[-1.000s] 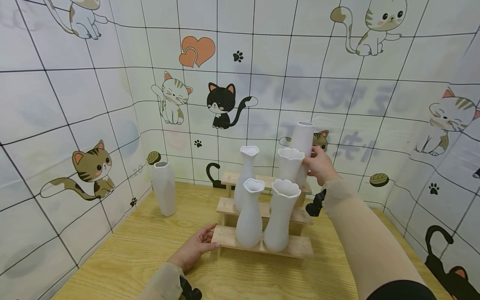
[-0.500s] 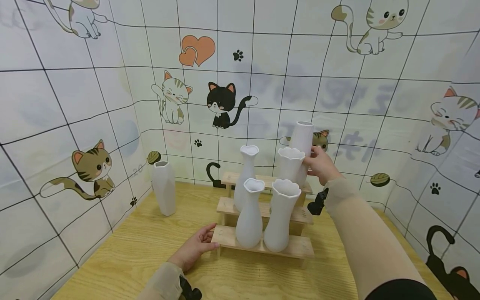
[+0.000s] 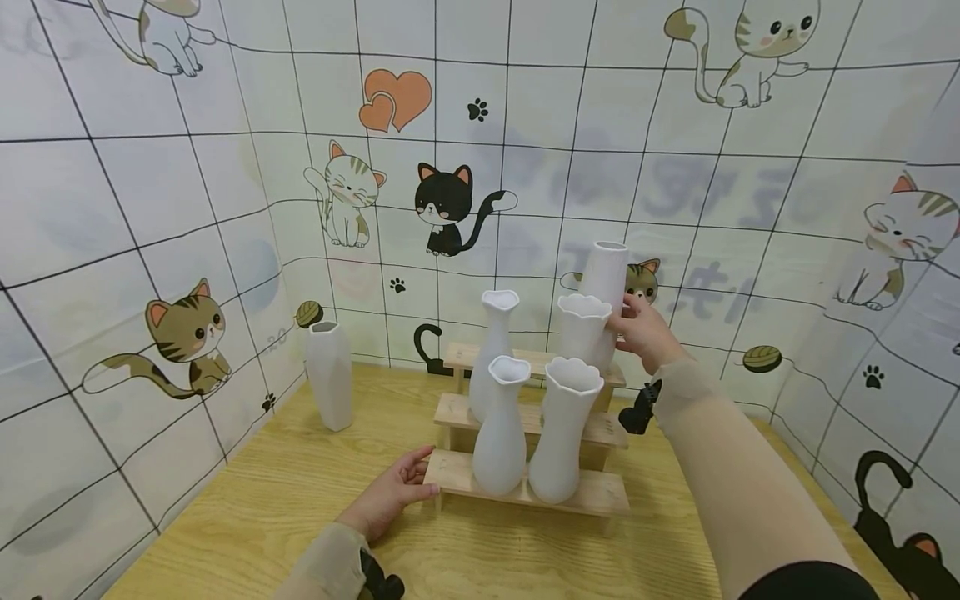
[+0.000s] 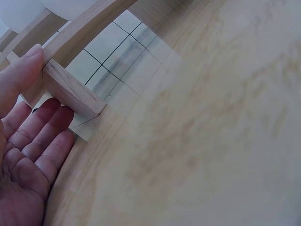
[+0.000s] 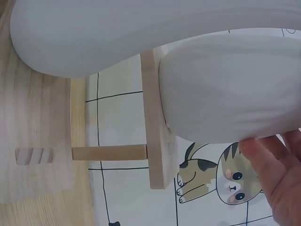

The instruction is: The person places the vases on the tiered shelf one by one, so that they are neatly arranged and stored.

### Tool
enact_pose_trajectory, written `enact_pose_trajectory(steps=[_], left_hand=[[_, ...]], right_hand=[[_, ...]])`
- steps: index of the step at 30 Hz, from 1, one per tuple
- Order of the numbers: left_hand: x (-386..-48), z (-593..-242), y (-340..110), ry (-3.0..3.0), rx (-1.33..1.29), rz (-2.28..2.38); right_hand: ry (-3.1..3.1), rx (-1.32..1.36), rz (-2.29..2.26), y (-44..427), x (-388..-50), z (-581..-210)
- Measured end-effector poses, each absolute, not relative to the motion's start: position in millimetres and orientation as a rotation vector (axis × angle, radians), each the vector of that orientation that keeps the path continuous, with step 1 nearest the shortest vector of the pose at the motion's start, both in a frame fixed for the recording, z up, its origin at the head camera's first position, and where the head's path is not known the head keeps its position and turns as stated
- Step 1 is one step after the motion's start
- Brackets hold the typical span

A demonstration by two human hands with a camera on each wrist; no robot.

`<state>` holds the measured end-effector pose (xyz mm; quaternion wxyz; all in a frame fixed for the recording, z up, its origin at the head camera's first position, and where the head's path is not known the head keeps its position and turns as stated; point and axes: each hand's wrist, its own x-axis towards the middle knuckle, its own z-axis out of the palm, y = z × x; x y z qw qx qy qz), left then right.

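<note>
A three-step wooden display stand (image 3: 453,473) holds several white vases. My right hand (image 3: 643,332) grips the side of a tall, straight-necked vase (image 3: 606,275) on the top step. In the right wrist view that vase's rounded base (image 5: 230,89) meets the top board, with fingertips against its side. My left hand (image 3: 386,496) holds the left end of the bottom step. Its thumb (image 4: 21,73) lies on the board in the left wrist view, the other fingers lower by the leg. A ruffled-rim vase (image 3: 583,321) on the middle step partly hides the gripped one.
Beside it on the middle step is a slim-necked vase (image 3: 495,342). The bottom step bears a narrow-necked vase (image 3: 498,450) and a ruffled-rim vase (image 3: 558,454). An angular vase (image 3: 330,379) stands on the wooden table (image 3: 300,475) at left. Cat-print walls (image 3: 525,100) enclose the table.
</note>
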<state>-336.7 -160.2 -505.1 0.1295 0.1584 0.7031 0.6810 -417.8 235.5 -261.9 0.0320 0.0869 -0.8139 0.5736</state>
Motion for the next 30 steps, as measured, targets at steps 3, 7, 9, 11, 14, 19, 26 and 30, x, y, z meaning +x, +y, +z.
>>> enact_pose_trajectory(steps=[3, 7, 9, 11, 14, 19, 26, 30], left_hand=[[-336.0, -503.0, -159.2, 2.044, 0.464, 1.979], [-335.5, -501.3, -158.0, 2.039, 0.468, 1.981], [-335.7, -501.5, -157.8, 2.044, 0.473, 1.978], [-336.2, -502.5, -158.0, 2.048, 0.468, 1.976], [-337.1, -504.9, -159.2, 2.050, 0.459, 1.978], [-338.4, -507.3, -161.2, 2.050, 0.447, 1.980], [-338.0, -506.9, -162.1, 2.061, 0.445, 1.967], [-337.2, -505.6, -161.8, 2.069, 0.454, 1.958]], right_hand=[[-2.500, 0.286, 1.783, 241.4, -414.8, -264.0], [-2.491, 0.294, 1.807, 252.5, -409.1, -267.5], [-2.480, 0.286, 1.826, 258.2, -404.8, -270.3], [-2.476, 0.281, 1.828, 263.2, -399.8, -274.0], [-2.483, 0.275, 1.821, 269.6, -392.0, -282.0], [-2.503, 0.256, 1.768, 278.4, -376.8, -303.0], [-2.433, 0.165, 1.780, 283.1, -351.5, -345.6], [-2.407, 0.125, 1.813, 282.9, -335.0, -370.9]])
